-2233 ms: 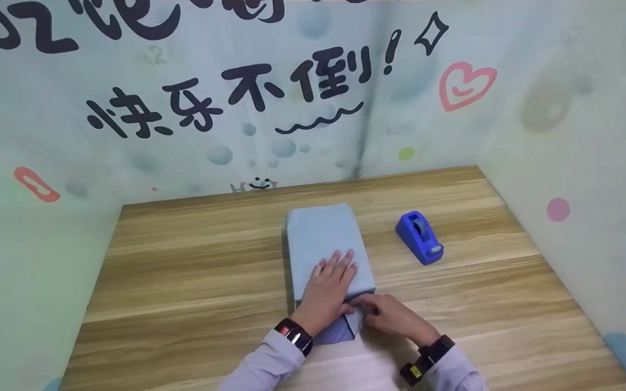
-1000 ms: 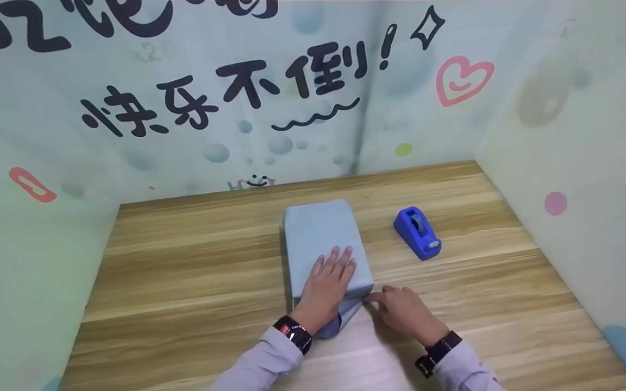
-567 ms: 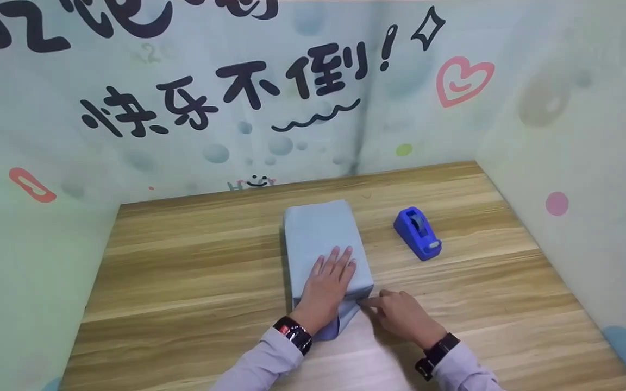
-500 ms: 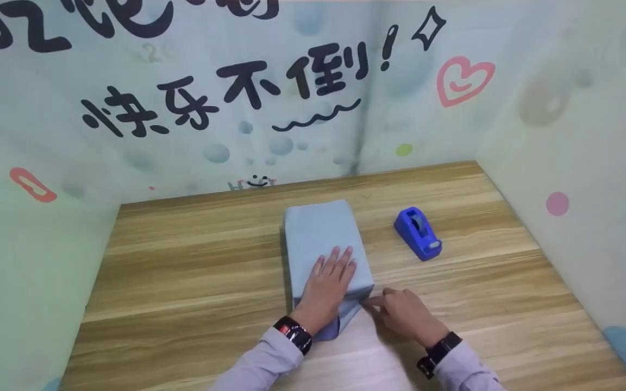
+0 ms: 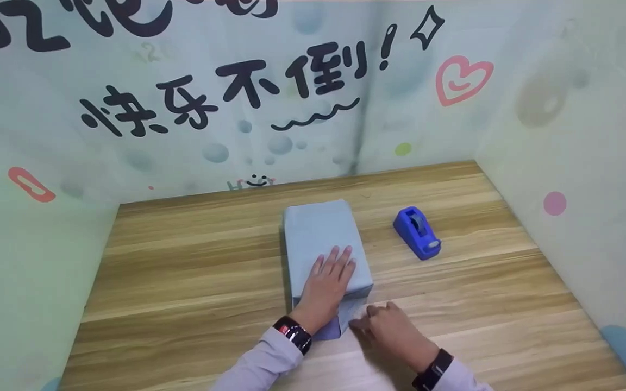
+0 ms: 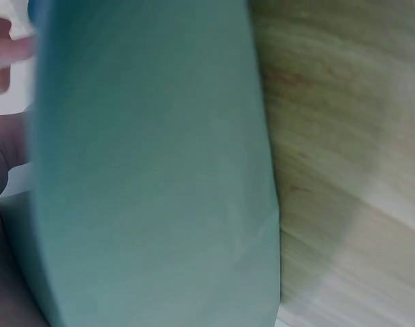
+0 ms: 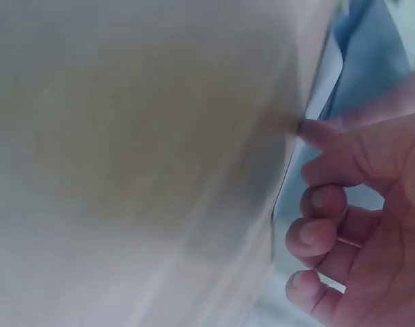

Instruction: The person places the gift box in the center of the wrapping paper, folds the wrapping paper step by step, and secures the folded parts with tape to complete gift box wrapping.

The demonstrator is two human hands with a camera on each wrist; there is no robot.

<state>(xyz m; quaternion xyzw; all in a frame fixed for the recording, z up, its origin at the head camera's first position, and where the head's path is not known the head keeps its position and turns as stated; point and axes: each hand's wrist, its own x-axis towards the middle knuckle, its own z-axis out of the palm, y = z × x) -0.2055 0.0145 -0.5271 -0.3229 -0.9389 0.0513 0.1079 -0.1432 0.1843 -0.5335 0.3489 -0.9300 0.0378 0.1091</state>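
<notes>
A box wrapped in light blue paper point(image 5: 318, 233) lies on the wooden table, its near end showing a folded paper flap point(image 5: 352, 312). My left hand point(image 5: 324, 288) rests flat on top of the box at its near end, fingers spread forward. At the flap's right edge, my right hand point(image 5: 397, 331) pinches the paper between thumb and index fingertip. Its other fingers point(image 7: 309, 235) are curled in the right wrist view. A purplish-blue piece of the paper point(image 5: 329, 328) shows below the left wrist. The left wrist view is filled mostly by the box's side point(image 6: 159, 170).
A blue tape dispenser point(image 5: 417, 232) stands on the table point(image 5: 199, 260) to the right of the box. Printed white walls point(image 5: 171, 157) enclose the back and both sides.
The right hand has slid from the box's lower right corner down and toward the person along the flap's edge. The flap now sticks out more visibly. The left hand stays in place.
</notes>
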